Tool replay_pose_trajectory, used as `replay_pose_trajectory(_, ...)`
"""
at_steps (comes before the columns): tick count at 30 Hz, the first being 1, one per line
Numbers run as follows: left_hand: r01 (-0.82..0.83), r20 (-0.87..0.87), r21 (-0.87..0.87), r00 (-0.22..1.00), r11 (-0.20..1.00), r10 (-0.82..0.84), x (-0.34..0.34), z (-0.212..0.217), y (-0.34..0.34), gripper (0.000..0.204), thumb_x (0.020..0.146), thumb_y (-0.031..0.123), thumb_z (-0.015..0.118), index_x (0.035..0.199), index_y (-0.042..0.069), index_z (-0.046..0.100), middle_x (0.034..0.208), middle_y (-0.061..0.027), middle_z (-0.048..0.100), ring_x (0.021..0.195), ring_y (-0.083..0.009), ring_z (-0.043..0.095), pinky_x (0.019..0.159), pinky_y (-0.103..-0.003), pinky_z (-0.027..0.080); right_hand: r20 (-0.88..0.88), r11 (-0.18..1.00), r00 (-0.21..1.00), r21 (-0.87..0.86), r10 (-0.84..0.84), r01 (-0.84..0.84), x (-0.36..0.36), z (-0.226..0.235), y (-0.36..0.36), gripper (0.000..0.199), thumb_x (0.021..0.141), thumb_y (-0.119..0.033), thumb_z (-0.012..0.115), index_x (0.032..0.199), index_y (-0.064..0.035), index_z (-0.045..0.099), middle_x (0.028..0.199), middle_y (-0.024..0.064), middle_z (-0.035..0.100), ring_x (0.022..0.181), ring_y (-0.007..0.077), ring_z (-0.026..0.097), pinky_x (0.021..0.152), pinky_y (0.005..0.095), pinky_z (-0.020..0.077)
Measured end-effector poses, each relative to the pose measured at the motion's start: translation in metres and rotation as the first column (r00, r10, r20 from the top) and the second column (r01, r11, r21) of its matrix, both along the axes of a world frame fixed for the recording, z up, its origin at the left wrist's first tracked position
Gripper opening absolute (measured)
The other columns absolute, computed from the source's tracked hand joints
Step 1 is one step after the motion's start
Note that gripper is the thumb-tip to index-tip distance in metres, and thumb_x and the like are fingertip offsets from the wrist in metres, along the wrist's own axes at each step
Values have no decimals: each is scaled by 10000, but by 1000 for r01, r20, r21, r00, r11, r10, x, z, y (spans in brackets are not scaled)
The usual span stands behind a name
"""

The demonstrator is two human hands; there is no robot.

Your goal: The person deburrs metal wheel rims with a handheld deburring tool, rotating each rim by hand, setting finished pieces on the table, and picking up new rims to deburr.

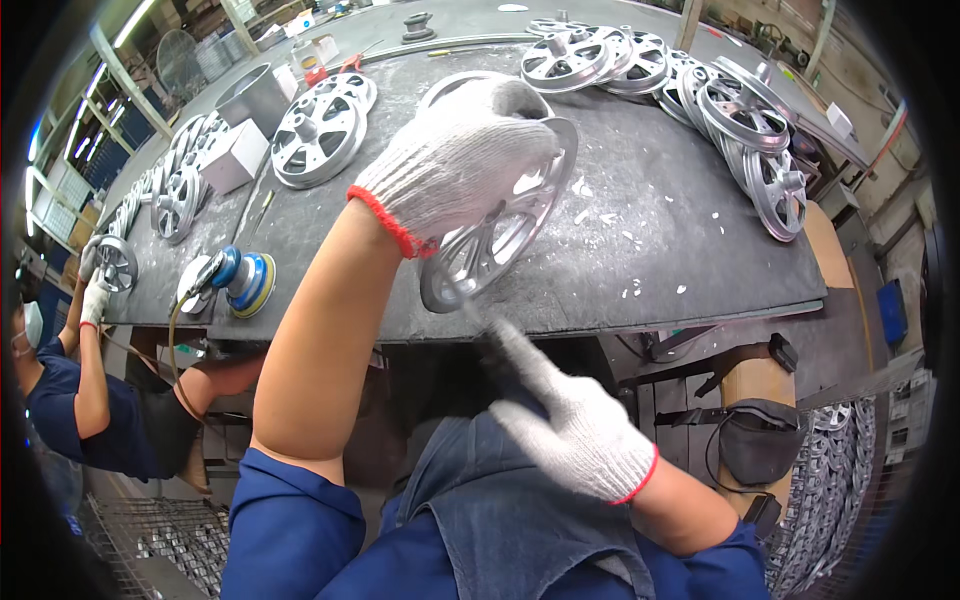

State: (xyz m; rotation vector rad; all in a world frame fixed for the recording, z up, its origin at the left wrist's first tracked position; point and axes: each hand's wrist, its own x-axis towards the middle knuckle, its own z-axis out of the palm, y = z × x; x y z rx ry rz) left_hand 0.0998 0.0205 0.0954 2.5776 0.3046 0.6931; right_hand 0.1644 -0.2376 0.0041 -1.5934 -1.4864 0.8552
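My left hand [465, 160], in a white knit glove with a red cuff, is closed over the upper part of a silver spoked wheel [510, 245]. The wheel stands tilted at the table's near edge, its far side partly hidden by the glove. Just below its lower rim is my right hand [585, 430], also gloved. Its index finger points up at the rim, smeared by motion, and a thin grey streak runs on past the fingertip. The remaining fingers are hidden under the palm, so whatever they grip cannot be made out.
Stacked wheels line the dark table [660, 270] at its back and right [740, 115], with more at left [320, 135]. A blue sander [245, 280], a white box [235, 157] and a metal cylinder [257, 95] lie left. Beyond, a co-worker's gloved hands [95, 290] hold another wheel. White flakes dot the tabletop.
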Motion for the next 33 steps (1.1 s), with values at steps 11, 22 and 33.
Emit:
replay_pose_trajectory(11,-151,100,-265,978,953,182,-63,-9,-29,451,967,280,788,1299,-22,746,979,-156,770,904,-228,742,834,-394,573,-247,960,961,276,121,-50,41,-74,15,862,1011,-303,774,1772,-225,375,920,131,736,571,221,676,504,411,561)
replay_pose_trajectory(22,-246,34,277,969,929,246,-9,-7,-46,395,1055,399,659,1136,26,759,962,-211,731,923,-407,723,831,-485,567,829,978,552,-33,-88,206,17,-40,-14,782,1037,-283,725,1722,-477,401,812,144,650,558,347,692,508,529,581)
replay_pose_trajectory(33,-242,77,-461,948,854,310,-50,-26,-7,444,1103,421,652,1187,4,780,982,-108,792,988,-190,760,840,-389,602,-927,929,334,-266,-172,-259,44,-67,-30,1139,866,-109,798,1823,-198,188,805,127,631,537,154,589,460,293,498)
